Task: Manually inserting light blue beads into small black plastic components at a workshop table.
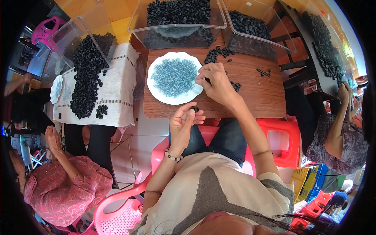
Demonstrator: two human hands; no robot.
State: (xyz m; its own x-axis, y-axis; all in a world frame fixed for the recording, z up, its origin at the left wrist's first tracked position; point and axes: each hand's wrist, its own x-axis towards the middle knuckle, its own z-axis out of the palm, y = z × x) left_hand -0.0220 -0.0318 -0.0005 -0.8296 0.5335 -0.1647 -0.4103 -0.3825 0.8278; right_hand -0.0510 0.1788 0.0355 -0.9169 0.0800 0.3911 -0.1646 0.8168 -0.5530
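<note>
Here, left hand (pixel 184 120) pinching small round black part (pixel 194 109) over near edge of brown wood-grain table (pixel 260 96), right hand (pixel 216 81) curled beside white scalloped plate (pixel 175 101) of translucent bluish beads (pixel 174 76), its grip unclear

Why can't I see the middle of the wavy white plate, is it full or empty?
It's full: tiny bluish pieces cover the middle of the white plate. Only its edge is bare.
</note>
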